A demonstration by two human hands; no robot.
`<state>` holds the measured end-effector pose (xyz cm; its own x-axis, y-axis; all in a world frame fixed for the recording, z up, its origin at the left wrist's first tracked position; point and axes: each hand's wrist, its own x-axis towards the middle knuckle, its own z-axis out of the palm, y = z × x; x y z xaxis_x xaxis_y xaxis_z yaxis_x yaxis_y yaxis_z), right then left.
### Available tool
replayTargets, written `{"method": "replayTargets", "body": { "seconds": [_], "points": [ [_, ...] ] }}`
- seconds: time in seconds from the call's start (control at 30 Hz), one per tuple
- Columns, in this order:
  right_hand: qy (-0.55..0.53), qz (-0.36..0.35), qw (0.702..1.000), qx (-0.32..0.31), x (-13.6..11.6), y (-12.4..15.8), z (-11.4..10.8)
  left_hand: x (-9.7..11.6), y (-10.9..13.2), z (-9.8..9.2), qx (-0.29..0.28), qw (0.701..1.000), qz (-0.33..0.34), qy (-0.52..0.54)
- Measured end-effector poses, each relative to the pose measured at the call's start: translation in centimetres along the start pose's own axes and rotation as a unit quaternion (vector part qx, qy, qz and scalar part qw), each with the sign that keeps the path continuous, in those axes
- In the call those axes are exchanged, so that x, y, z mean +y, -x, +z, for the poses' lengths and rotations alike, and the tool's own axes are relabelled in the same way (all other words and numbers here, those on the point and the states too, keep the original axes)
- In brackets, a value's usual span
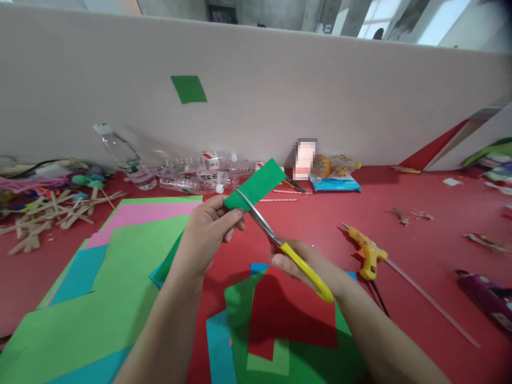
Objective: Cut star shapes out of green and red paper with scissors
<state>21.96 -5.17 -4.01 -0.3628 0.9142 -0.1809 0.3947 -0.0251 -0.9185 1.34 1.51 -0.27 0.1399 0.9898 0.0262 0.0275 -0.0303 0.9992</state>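
Note:
A green paper strip [262,180] is pinched at its lower left end by my left hand [214,226], between thumb and fingers. My right hand [298,261] grips yellow-handled scissors [306,271]. Their metal blades reach up and left across the strip, close to my left thumb. Both hands are raised above the red table. Beneath them lie cut sheets: a red sheet [294,312] on top of dark green paper [239,304], with blue and light green pieces around it. The fingers of my right hand are partly hidden behind the scissors.
Large light green sheets [132,277] cover the left. Wooden sticks [34,234] lie at far left. Plastic bottles [128,157] line the white partition [256,90], which bears a green paper square [189,89]. A yellow glue gun [368,253] and a purple tool [486,298] lie right.

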Motion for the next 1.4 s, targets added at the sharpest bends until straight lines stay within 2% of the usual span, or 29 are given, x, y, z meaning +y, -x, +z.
{"method": "replayTargets", "body": {
  "seconds": [0.13, 0.3, 0.5, 0.67, 0.93, 1.2, 1.4],
  "points": [
    [-0.015, -0.005, 1.000, 0.003, 0.1, 0.1, 0.1, 0.4, 0.1, -0.3, -0.020, 1.000, -0.016, 0.000],
    [-0.007, -0.011, 1.000, -0.013, 0.1, 0.3, 0.0, 1.0, 0.3, -1.0, -0.038, 0.998, -0.008, -0.052],
    [0.002, -0.032, 0.999, -0.025, 0.1, 0.6, 0.1, 1.3, 0.6, -2.0, -0.034, 0.993, -0.016, -0.110],
    [-0.030, -0.036, 0.998, -0.041, 0.1, 0.7, 0.0, 1.3, 0.8, -2.2, -0.041, 0.993, -0.017, -0.111],
    [-0.024, -0.032, 0.999, -0.031, 0.2, 0.6, 0.5, 1.2, 0.8, -2.5, -0.041, 0.991, -0.022, -0.125],
    [-0.059, -0.030, 0.997, -0.032, 0.5, 0.6, 0.8, 1.2, 0.7, -2.5, -0.032, 0.993, -0.018, -0.112],
    [-0.085, -0.047, 0.995, -0.010, 0.2, 0.4, 1.2, 1.5, 0.7, -2.4, -0.028, 0.999, -0.045, -0.005]
  ]
}}
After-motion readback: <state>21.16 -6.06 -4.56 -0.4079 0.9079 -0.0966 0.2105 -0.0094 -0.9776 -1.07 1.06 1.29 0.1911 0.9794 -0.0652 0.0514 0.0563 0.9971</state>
